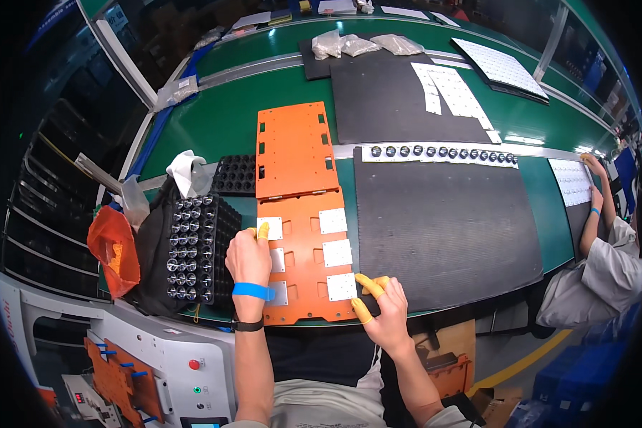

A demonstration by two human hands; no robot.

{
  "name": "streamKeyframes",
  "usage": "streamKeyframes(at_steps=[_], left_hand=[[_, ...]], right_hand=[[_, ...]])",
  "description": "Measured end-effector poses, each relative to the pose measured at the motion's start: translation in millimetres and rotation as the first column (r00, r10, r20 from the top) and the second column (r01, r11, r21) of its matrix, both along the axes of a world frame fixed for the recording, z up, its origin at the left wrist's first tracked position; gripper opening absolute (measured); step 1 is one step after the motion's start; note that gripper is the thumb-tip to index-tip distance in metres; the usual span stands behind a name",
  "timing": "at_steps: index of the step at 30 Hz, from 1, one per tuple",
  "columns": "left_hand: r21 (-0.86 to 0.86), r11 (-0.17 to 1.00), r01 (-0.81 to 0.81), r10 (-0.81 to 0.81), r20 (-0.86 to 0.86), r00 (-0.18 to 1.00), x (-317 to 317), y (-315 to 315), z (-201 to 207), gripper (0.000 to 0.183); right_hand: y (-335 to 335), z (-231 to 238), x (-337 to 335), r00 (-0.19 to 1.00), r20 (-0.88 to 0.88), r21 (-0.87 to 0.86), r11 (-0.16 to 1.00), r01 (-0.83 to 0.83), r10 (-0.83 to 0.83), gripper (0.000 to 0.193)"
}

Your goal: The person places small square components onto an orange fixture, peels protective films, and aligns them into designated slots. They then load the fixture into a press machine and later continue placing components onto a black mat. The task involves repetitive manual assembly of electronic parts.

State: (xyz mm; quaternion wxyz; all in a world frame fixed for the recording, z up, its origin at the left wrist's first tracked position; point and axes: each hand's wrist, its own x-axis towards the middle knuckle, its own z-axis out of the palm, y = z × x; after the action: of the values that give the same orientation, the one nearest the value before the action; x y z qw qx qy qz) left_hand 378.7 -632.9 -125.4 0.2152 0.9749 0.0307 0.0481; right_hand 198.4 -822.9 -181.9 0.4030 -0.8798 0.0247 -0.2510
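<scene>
Head view: my left hand [250,257] and right hand [388,309] curl by white plates [341,287], grip unclear. Probably light, stiff; I'd pinch edges.

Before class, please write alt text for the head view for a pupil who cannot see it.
A person's left hand is at the upper-left of six white plates on an orange fixture, the right hand beside the lower-right plate; both wear yellow finger covers. A black tray of round parts stands left, a black mat right.
</scene>
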Motion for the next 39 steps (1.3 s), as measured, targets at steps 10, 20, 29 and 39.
streamKeyframes(at_steps=[10, 20, 29, 39], left_hand=[[0.021, 1.0, 0.002, -0.002, -0.003, 1.0, -3.3, -2.3, -8.4, 0.031], [0.045, 0.999, 0.017, -0.018, 0.02, 1.0, -4.6, -4.2, -18.3, 0.028], [-0.099, 0.987, 0.123, -0.106, 0.157, 0.982, -35.8, -7.6, 2.5, 0.035], [0.032, 0.896, 0.444, -0.443, 0.169, 0.881, -63.7, 6.3, -17.0, 0.061]], right_hand=[[2.2, 3.1, 0.9, 1.0, 0.002, -0.009, 1.0, 0.022, -0.022, 0.038], [6.5, 3.0, 2.8, 0.999, 0.002, -0.014, 0.999, 0.046, -0.046, 0.036], [8.9, 3.0, 3.8, 0.997, -0.006, -0.044, 0.996, 0.072, -0.072, 0.033], [10.6, 6.1, 2.4, 0.994, 0.044, 0.171, 0.981, 0.091, -0.1, 0.026]])
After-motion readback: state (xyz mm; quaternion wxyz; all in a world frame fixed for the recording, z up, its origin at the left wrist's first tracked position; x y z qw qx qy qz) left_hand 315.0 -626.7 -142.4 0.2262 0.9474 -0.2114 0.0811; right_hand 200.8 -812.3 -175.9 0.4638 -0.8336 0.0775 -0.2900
